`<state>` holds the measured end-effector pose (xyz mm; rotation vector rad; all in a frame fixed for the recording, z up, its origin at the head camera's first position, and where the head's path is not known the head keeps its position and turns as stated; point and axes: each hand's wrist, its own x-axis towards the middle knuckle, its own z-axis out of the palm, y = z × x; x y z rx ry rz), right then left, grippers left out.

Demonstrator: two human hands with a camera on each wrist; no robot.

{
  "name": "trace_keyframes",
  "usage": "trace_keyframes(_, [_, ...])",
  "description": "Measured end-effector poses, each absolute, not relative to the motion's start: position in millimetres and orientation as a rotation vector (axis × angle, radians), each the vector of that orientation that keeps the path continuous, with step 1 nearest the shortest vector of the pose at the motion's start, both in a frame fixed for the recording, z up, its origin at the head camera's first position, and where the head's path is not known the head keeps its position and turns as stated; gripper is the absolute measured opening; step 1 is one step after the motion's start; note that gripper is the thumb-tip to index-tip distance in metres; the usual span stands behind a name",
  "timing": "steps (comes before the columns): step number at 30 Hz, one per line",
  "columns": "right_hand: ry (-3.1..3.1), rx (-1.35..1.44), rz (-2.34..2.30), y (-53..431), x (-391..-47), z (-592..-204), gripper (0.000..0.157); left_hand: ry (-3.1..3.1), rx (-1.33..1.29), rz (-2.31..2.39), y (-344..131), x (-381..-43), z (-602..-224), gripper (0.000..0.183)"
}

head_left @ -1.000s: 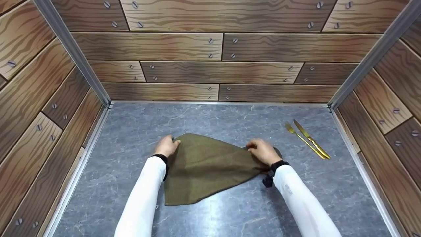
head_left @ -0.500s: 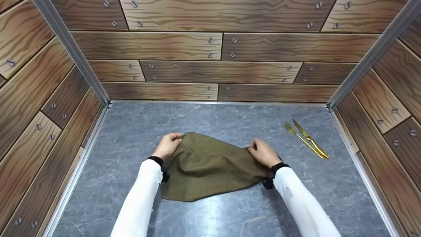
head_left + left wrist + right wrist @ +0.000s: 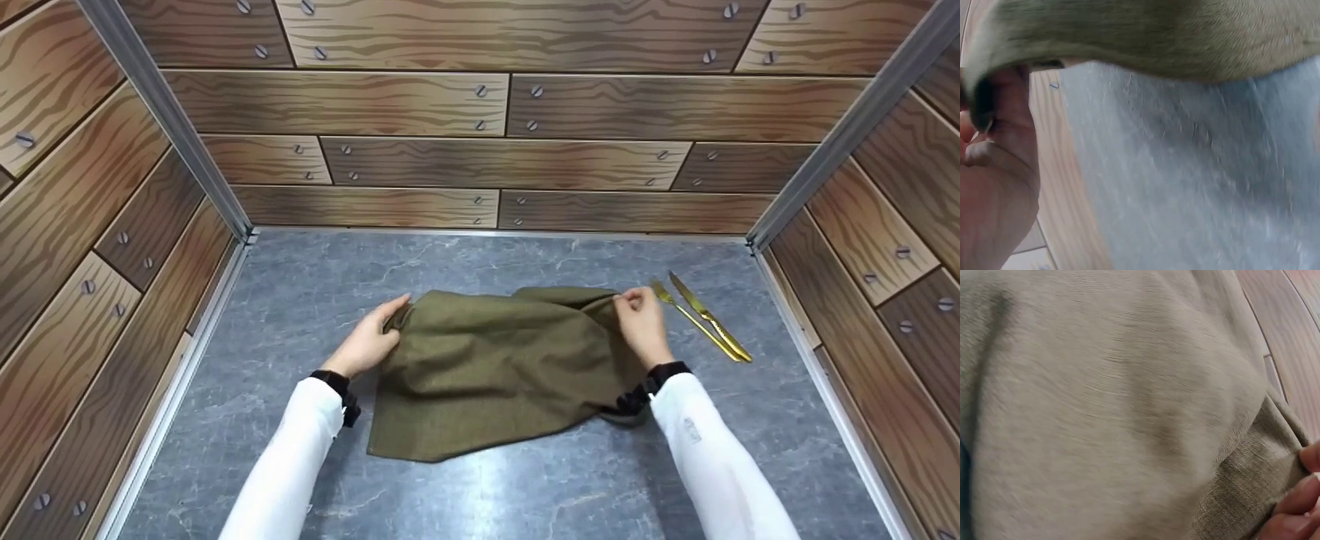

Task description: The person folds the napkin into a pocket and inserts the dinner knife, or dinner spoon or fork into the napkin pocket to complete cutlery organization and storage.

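Observation:
An olive-green cloth, rumpled and partly folded over, lies across the middle of the grey surface, its far part lifted. At its far left corner my left hand grips the edge; the left wrist view shows the cloth edge caught between thumb and fingers. My right hand pinches the far right edge, where a fold tucks under the top layer. Close up in the right wrist view, the fingertips hold a corner of the cloth.
A gold fork and a gold knife lie side by side just right of my right hand. Wood-patterned walls enclose the grey marbled surface at the back and both sides.
My right hand has moved right and away from me, drawing out the cloth's far right edge. My left hand has shifted slightly left, its fingers pointing farther out. The fork and knife stay put.

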<state>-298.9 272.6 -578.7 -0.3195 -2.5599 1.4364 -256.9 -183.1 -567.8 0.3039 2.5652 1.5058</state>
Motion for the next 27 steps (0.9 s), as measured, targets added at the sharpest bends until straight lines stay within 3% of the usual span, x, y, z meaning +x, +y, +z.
trace_keyframes(5, [-2.471, -0.481, 1.432, 283.5, -300.6, -576.6, 0.022, 2.677, 0.417, 1.292, -184.9, -252.0, -568.3, 0.068])
trace_keyframes(11, [-2.698, -0.572, 1.203, 290.8, -300.0, -577.6, 0.031, 2.706, 0.449, 1.073, -179.2, -250.0, -569.7, 0.057])
trace_keyframes(15, [-2.884, -0.42, 0.931, 287.2, -302.0, -580.2, 0.046, 2.6, 0.33, 1.072, -172.7, -251.1, -569.6, 0.035])
trace_keyframes(17, [-2.89, -0.3, 0.838, 281.4, -304.3, -582.6, 0.05, 2.542, 0.228, 1.109, -168.5, -253.0, -568.3, 0.037])
trace_keyframes(22, [-2.816, 0.079, 0.764, 256.0, -311.6, -589.1, 0.036, 2.545, 0.041, 1.157, -154.9, -265.8, -565.0, 0.057])
trace_keyframes(27, [-2.816, 0.315, 0.694, 223.0, -318.1, -594.3, 0.028, 2.672, -0.003, 1.031, -139.1, -281.6, -563.7, 0.048])
